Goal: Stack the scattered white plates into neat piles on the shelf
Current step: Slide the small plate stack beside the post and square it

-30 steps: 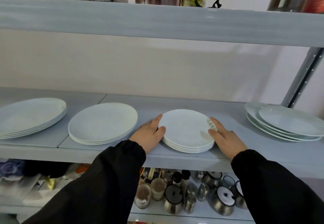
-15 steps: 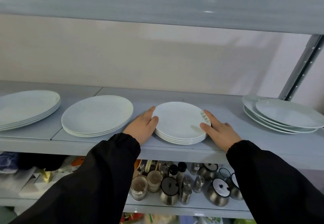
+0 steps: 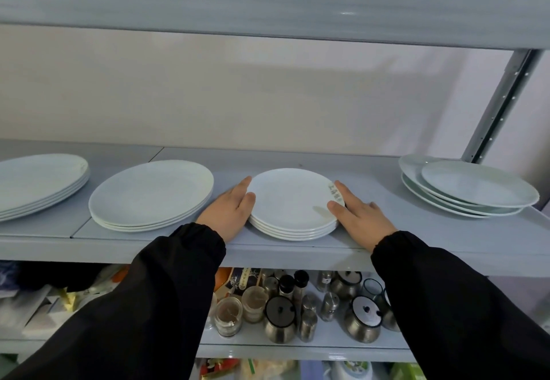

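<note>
A person's left hand and right hand press flat, fingers extended, against opposite sides of a small stack of white plates near the front edge of a grey shelf, gripping nothing. Two larger stacks sit toward the left end, and an uneven pile toward the right end.

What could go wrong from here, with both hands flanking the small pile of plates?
The small pile sits near the shelf's front edge; a pull by the left hand or right hand could tip it off. The right-end pile is staggered, so its top plate might slide if the shelf is bumped.
</note>
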`<state>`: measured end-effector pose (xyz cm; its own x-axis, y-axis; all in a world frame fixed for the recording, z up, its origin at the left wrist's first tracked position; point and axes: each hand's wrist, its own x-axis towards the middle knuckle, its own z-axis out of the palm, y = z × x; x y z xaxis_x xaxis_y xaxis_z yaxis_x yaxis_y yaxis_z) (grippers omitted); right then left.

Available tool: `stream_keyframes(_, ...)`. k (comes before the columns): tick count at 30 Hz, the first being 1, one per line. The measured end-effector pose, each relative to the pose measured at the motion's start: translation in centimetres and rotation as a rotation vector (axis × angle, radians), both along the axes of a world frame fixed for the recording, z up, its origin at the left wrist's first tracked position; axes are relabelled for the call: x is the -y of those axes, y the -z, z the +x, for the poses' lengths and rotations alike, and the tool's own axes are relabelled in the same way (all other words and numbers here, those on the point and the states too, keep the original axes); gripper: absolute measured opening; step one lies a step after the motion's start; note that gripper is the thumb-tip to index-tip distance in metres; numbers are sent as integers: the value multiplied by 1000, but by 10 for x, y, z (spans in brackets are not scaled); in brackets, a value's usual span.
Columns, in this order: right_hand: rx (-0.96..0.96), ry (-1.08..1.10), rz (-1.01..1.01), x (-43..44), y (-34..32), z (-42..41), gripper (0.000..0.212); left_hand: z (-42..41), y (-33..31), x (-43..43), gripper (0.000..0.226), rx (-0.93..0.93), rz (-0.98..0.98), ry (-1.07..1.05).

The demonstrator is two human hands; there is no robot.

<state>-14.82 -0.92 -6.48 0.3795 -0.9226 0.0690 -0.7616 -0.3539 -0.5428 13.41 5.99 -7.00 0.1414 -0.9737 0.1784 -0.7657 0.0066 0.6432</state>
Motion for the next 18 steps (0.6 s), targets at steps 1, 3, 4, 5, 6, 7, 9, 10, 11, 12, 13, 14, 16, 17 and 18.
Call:
stream_keyframes(1, -1, -2, 3, 0, -1, 0, 61, 0, 0, 0, 53, 5, -1, -1)
stream_keyframes(3, -5, 2, 9, -1, -1, 1, 60, 1, 0, 1, 54, 17, -4, 0)
stream_keyframes(4, -8, 3, 9, -1, -1, 1, 60, 1, 1, 1, 54, 19, -5, 0)
stream_keyframes(5, -12, 3, 9, -1, -1, 1, 60, 1, 1, 1, 54, 21, -5, -1)
stream_keyframes(6, -15, 1, 8, -1, -1, 1, 61, 1, 1, 1, 54, 21, -5, -3)
stream_keyframes(7, -16, -2, 10, 0, 0, 1, 61, 1, 1, 1, 54, 20, -6, -6)
stream_keyframes(9, -18, -5, 14, 1, 1, 0, 62, 1, 1, 1, 54, 14, -5, -11)
stream_keyframes(10, -18, -5, 12, 2, 2, 0, 63, 1, 1, 1, 54, 14, -6, -11)
stream_keyframes(11, -18, -4, 10, 2, 2, 1, 63, 1, 1, 1, 54, 13, -8, -9)
stream_keyframes(12, -15, -3, 7, 1, 1, 1, 63, 1, 1, 0, 54, 10, -10, -7)
stream_keyframes(13, -4, -2, 7, 0, 0, 0, 63, 1, 1, 0, 55, 2, -10, -6)
stream_keyframes(14, 18, 0, 11, -2, -1, 0, 63, 1, 0, -1, 56, -11, -10, -1)
stream_keyframes(16, 59, 3, 27, -5, -3, -1, 64, 0, -1, -3, 59, -46, -4, 25)
stream_keyframes(17, 55, -6, 20, -5, -3, -1, 66, 0, -1, -4, 60, -47, 3, 38)
stream_keyframes(18, 33, -20, 5, -4, -3, -1, 69, -1, -2, -4, 61, -28, 15, 45)
